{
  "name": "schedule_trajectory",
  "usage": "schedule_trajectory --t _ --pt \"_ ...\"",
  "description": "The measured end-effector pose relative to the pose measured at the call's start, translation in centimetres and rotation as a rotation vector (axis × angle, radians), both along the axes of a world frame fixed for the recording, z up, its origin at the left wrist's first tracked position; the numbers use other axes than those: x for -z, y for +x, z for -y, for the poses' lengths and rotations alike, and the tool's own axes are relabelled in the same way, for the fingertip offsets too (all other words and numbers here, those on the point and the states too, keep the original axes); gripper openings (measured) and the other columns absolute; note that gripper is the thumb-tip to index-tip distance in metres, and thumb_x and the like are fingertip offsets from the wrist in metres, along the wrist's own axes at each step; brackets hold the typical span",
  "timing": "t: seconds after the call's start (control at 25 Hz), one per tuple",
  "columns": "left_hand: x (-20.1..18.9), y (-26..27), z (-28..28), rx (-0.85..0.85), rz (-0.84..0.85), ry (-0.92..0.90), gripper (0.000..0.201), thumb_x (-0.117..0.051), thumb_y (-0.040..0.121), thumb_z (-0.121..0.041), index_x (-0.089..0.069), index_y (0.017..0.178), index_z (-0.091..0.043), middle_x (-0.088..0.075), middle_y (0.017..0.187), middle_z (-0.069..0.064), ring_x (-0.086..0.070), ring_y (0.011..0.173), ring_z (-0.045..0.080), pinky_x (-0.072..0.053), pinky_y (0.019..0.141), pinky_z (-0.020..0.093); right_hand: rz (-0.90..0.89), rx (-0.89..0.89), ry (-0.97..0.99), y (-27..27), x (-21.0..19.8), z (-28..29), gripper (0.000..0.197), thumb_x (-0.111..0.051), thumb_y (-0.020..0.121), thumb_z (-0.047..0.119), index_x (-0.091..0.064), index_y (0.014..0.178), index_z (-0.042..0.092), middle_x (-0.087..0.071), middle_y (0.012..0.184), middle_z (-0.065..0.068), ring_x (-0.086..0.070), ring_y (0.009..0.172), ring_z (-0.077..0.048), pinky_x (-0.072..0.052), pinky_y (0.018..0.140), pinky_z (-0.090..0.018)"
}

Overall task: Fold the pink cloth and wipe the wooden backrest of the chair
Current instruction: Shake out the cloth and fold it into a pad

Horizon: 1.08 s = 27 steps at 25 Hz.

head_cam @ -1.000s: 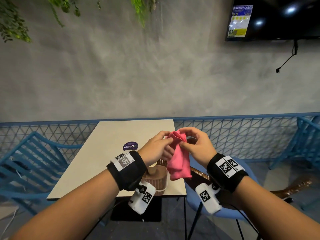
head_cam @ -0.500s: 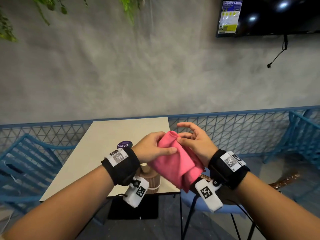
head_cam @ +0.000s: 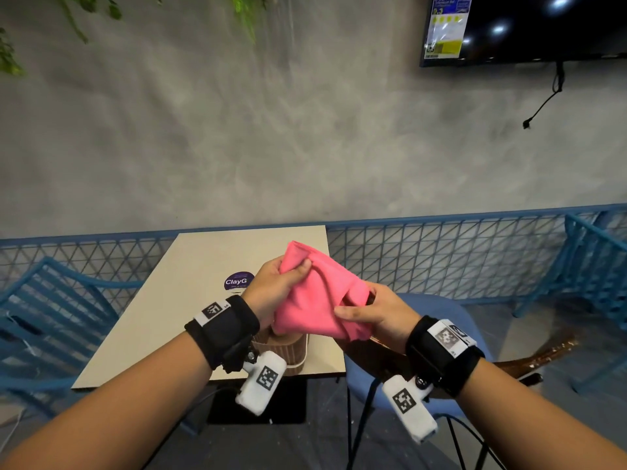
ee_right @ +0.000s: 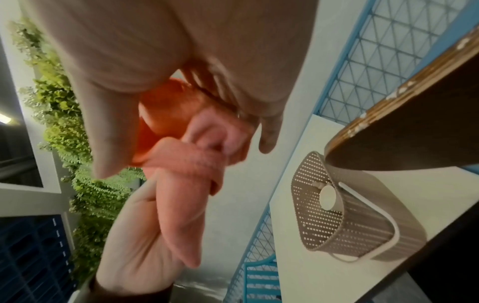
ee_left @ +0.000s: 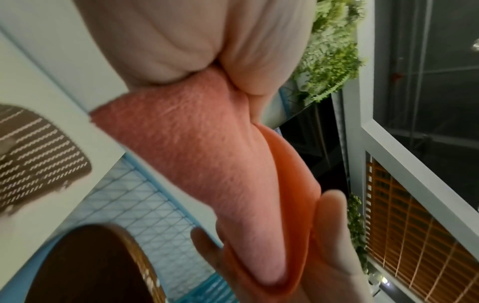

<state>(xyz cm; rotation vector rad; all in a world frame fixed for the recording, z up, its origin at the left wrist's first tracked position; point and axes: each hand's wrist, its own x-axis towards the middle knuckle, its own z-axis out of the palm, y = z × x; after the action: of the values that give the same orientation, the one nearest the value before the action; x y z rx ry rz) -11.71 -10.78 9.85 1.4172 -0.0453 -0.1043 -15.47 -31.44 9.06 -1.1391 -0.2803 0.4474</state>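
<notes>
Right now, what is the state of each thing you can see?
cloth: partly folded, held in the air between both hands
left hand: grips the upper end of the cloth
right hand: grips the lower right part of the cloth
backrest: untouched, not yet wiped
basket: stands on the table
table: holds the basket
screen: dark, sticker still on it

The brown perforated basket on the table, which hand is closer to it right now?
Left. The left hand grips the pink cloth almost directly above the basket; the right hand holds the cloth's other end, off to the basket's right, over the chair.
</notes>
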Motion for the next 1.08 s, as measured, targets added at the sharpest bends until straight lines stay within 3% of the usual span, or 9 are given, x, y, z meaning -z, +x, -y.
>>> schedule_trajectory --t 0.16,0.28,0.36,0.4,0.48,0.56,0.76,0.92,1.08 --pt "1.9 -0.5 1.1 -0.087 -0.204 -0.129 0.035 -0.07 0.089 -0.035 -0.07 0.107 -0.006 -0.073 0.104 0.02 -0.07 0.094 0.035 -0.058 0.077 0.047 -0.079 -0.033 0.038 0.0 0.8 -0.7 0.044 -0.074 0.072 -0.003 -0.063 0.115 -0.005 -0.074 0.098 -0.013 -0.072 0.086 -0.021 -0.057 0.071 -0.028" --pt "2.4 -0.1 1.1 -0.08 -0.377 -0.316 0.051 -0.072 0.086 -0.042 -0.064 0.117 -0.003 -0.069 0.109 0.022 -0.071 0.084 0.037 -0.058 0.056 0.042 -0.154 -0.071 -0.159 -0.1 1.9 -0.7 0.054 -0.088 0.06 0.045 -0.068 0.096 0.011 -0.066 0.081 0.0 -0.06 0.07 -0.01 -0.043 0.068 -0.024" --pt "2.7 0.0 1.3 -0.054 -0.354 -0.34 0.053 -0.072 0.085 -0.04 -0.063 0.12 -0.001 -0.068 0.114 0.024 -0.07 0.091 0.04 -0.059 0.057 0.045 -0.223 -0.058 -0.225 0.1 2.2 -0.4 0.066 -0.078 0.064 0.06 -0.068 0.107 0.009 -0.069 0.095 -0.009 -0.062 0.085 -0.02 -0.041 0.08 -0.031" --pt "3.0 -0.1 1.7 -0.035 -0.309 -0.321 0.051 -0.073 0.085 -0.036 -0.063 0.12 0.0 -0.068 0.116 0.026 -0.069 0.097 0.041 -0.06 0.067 0.049 -0.238 -0.025 -0.181 0.1 2.3 -0.2 0.067 -0.077 0.069 0.054 -0.067 0.114 0.005 -0.068 0.106 -0.016 -0.062 0.096 -0.03 -0.042 0.087 -0.038" --pt "3.7 -0.6 2.4 0.004 -0.2 -0.251 0.048 -0.077 0.08 -0.027 -0.064 0.117 0.002 -0.068 0.115 0.027 -0.066 0.105 0.041 -0.056 0.087 0.051 -0.237 0.083 -0.043 0.3 2.2 0.2 0.058 -0.077 0.075 0.023 -0.06 0.123 -0.003 -0.058 0.125 -0.034 -0.058 0.113 -0.047 -0.045 0.097 -0.053" --pt "4.6 -0.8 3.4 0.061 -0.118 -0.18 0.051 -0.08 0.076 -0.022 -0.065 0.118 0.001 -0.068 0.117 0.028 -0.064 0.107 0.042 -0.053 0.094 0.051 -0.255 0.203 0.0 0.4 2.3 1.0 0.047 -0.07 0.075 0.004 -0.06 0.119 -0.009 -0.053 0.126 -0.042 -0.061 0.108 -0.048 -0.051 0.09 -0.055" --pt "5.9 -0.9 6.7 0.021 -0.059 -0.122 0.047 -0.079 0.079 -0.024 -0.064 0.118 -0.005 -0.07 0.113 0.023 -0.067 0.105 0.036 -0.053 0.094 0.049 -0.31 0.26 -0.026 0.4 2.6 4.0 0.041 -0.066 0.082 0.004 -0.06 0.12 -0.007 -0.059 0.122 -0.037 -0.065 0.102 -0.042 -0.055 0.082 -0.051" --pt "5.6 -0.9 9.7 0.042 -0.039 -0.155 0.04 -0.072 0.086 -0.019 -0.061 0.119 -0.002 -0.07 0.113 0.024 -0.067 0.102 0.034 -0.054 0.093 0.049 -0.38 0.156 -0.013 -0.4 3.0 6.3 0.054 -0.076 0.079 0.02 -0.06 0.125 -0.003 -0.057 0.129 -0.033 -0.06 0.111 -0.042 -0.051 0.095 -0.053" --pt "4.9 -1.2 13.0 0.1 -0.013 -0.172 0.035 -0.066 0.089 -0.015 -0.059 0.121 -0.001 -0.072 0.106 0.019 -0.069 0.094 0.026 -0.057 0.084 0.038 -0.249 0.267 -0.086 -0.7 2.7 8.7 0.04 -0.078 0.078 0.013 -0.068 0.114 -0.002 -0.069 0.113 -0.027 -0.066 0.107 -0.04 -0.056 0.088 -0.047"
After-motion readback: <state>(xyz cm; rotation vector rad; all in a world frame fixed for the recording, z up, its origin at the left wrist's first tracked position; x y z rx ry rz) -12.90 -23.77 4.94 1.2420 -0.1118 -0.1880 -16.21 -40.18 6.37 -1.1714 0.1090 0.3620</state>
